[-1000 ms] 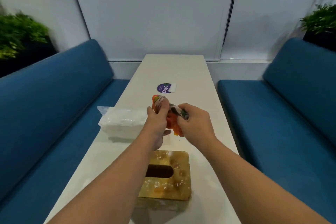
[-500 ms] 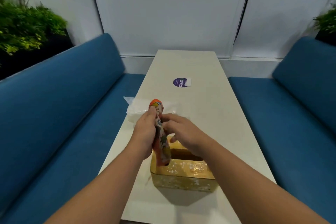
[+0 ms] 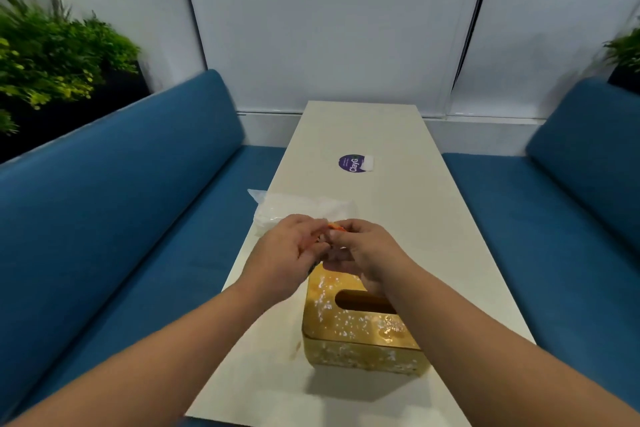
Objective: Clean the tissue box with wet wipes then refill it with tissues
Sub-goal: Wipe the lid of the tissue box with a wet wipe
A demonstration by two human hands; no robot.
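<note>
A gold speckled tissue box [image 3: 349,326] with a dark slot on top stands on the near part of the white table [image 3: 398,218]. Above its far edge my left hand [image 3: 287,250] and my right hand [image 3: 363,250] meet, both closed on an orange wet-wipes packet [image 3: 335,227]; only a small orange tip shows between the fingers. A clear plastic pack of white tissues [image 3: 298,210] lies on the table's left side, just beyond my hands.
A round purple sticker with a white tag [image 3: 355,163] sits farther along the table. Blue benches [image 3: 121,218] flank the table on both sides. Green plants [image 3: 52,55] stand behind the left bench and at the far right.
The packet hung down from my left hand before; now both hands cover it almost fully. My view has shifted left and downward, so the tissue box appears more to the right.
</note>
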